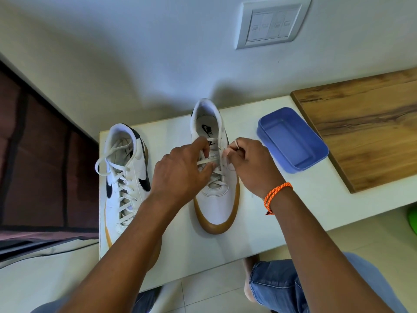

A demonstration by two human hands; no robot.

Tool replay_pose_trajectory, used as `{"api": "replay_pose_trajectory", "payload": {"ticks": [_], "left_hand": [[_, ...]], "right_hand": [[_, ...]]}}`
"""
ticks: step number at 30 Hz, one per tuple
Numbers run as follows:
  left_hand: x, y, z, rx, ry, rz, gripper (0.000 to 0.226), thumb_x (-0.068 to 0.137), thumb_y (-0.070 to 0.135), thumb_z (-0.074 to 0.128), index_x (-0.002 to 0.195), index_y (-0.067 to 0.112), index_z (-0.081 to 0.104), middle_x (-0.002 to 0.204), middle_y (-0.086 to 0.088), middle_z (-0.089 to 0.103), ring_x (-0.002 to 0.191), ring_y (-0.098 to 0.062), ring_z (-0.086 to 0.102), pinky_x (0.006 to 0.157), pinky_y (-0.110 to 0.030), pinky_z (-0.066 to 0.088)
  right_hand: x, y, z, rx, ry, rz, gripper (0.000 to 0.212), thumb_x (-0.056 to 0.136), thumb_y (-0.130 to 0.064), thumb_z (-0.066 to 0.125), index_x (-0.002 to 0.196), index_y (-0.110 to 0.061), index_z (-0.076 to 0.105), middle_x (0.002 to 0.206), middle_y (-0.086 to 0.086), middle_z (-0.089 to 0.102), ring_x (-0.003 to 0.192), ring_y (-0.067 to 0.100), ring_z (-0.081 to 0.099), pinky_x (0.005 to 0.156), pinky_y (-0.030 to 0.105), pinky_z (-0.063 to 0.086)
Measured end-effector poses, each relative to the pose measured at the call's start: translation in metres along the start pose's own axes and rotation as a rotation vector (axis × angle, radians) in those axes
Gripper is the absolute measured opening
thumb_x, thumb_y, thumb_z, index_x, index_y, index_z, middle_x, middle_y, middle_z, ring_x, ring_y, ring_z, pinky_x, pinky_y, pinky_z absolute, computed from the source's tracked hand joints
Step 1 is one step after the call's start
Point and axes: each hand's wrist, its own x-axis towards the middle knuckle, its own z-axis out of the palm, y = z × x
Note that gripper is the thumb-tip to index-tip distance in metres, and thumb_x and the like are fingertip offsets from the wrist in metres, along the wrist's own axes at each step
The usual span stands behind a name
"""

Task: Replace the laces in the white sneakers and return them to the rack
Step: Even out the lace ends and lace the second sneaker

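Note:
Two white sneakers with gum soles stand on a white table [293, 206], toes toward me. The left sneaker [126, 177] is fully laced, its lace ends lying loose. The right sneaker [214, 206] is laced partway up. My left hand [182, 170] lies over its left side, fingers curled on the white lace [208, 161] near the tongue. My right hand [250, 163] pinches the lace's other end at the right eyelets, a small loop showing above the fingers. Part of the lacing is hidden under my hands.
An empty blue plastic tub [293, 141] sits just right of the right sneaker. A wooden board [365, 125] lies farther right against the wall. A dark fabric rack [45, 168] stands left of the table. My knees in jeans [282, 288] are below the table edge.

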Motion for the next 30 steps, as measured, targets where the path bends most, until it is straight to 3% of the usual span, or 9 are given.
{"api": "replay_pose_trajectory", "payload": {"ticks": [5,8,11,14,18,21,23,28,30], "left_hand": [[-0.001,-0.002,-0.002,0.012,-0.021,-0.009,0.037,0.095,0.055,0.071,0.121,0.033,0.056,0.103,0.008,0.072,0.084,-0.017,0.067,0.068,-0.029,0.051],[-0.002,-0.003,-0.002,-0.001,-0.028,-0.006,0.041,0.095,0.056,0.071,0.126,0.033,0.056,0.110,0.007,0.073,0.091,-0.018,0.071,0.075,-0.035,0.060],[-0.002,-0.003,0.000,-0.001,-0.001,0.015,0.041,0.094,0.055,0.073,0.123,0.031,0.058,0.103,0.005,0.070,0.088,-0.018,0.067,0.074,-0.032,0.056],[-0.002,-0.003,0.003,0.026,0.053,0.052,0.039,0.093,0.053,0.075,0.120,0.028,0.062,0.093,0.006,0.058,0.086,-0.018,0.057,0.078,-0.034,0.047],[-0.001,-0.003,0.005,0.043,0.078,0.052,0.037,0.092,0.052,0.073,0.119,0.030,0.061,0.096,0.003,0.066,0.092,-0.019,0.054,0.087,-0.040,0.042],[-0.001,-0.002,0.005,0.016,0.072,0.052,0.037,0.093,0.050,0.072,0.121,0.029,0.061,0.096,0.002,0.071,0.094,-0.023,0.061,0.086,-0.043,0.049],[-0.002,-0.002,0.004,0.005,0.061,0.049,0.033,0.093,0.050,0.073,0.115,0.030,0.059,0.090,0.006,0.066,0.089,-0.022,0.060,0.083,-0.044,0.053],[-0.003,-0.002,0.003,-0.005,0.029,0.034,0.035,0.092,0.050,0.074,0.117,0.031,0.058,0.090,0.011,0.055,0.086,-0.017,0.053,0.085,-0.045,0.055],[-0.003,-0.002,0.003,-0.002,0.023,0.028,0.035,0.092,0.052,0.074,0.116,0.032,0.058,0.090,0.011,0.055,0.087,-0.016,0.054,0.086,-0.046,0.056]], "right_hand": [[0.000,-0.014,-0.017,0.498,0.078,-0.001,0.020,0.104,-0.016,0.061,0.091,-0.003,0.070,0.063,-0.013,0.058,0.061,0.004,0.050,0.059,0.020,0.043],[0.000,-0.021,-0.026,0.897,0.159,0.001,0.017,0.104,-0.011,0.060,0.090,-0.010,0.069,0.067,-0.008,0.054,0.063,0.008,0.045,0.060,0.028,0.043],[0.004,-0.016,-0.028,1.111,0.304,0.066,0.018,0.105,-0.013,0.060,0.087,-0.014,0.065,0.074,0.000,0.048,0.064,0.011,0.041,0.061,0.029,0.044],[0.008,-0.002,-0.021,0.663,0.431,0.103,0.019,0.102,-0.027,0.062,0.089,-0.014,0.066,0.077,0.000,0.057,0.069,0.012,0.048,0.064,0.034,0.047],[0.002,-0.001,-0.001,0.188,0.120,0.085,0.037,0.104,-0.050,0.057,0.100,-0.014,0.067,0.080,-0.004,0.065,0.070,-0.002,0.060,0.060,0.014,0.044],[-0.003,0.000,0.012,-0.071,0.009,0.054,0.039,0.099,-0.057,0.061,0.113,-0.021,0.064,0.100,0.000,0.071,0.089,0.016,0.068,0.072,0.029,0.058],[-0.003,0.000,0.013,-0.104,0.029,0.027,0.029,0.100,-0.047,0.065,0.111,-0.021,0.063,0.102,0.001,0.071,0.091,0.021,0.069,0.073,0.027,0.056],[-0.003,-0.001,0.009,-0.056,0.059,-0.025,0.009,0.101,-0.030,0.068,0.102,-0.023,0.063,0.099,0.001,0.072,0.085,0.016,0.065,0.081,0.028,0.058],[-0.002,-0.002,0.008,-0.031,0.088,-0.030,0.009,0.102,-0.026,0.066,0.097,-0.020,0.062,0.088,-0.005,0.065,0.075,0.010,0.060,0.072,0.015,0.050]]}}
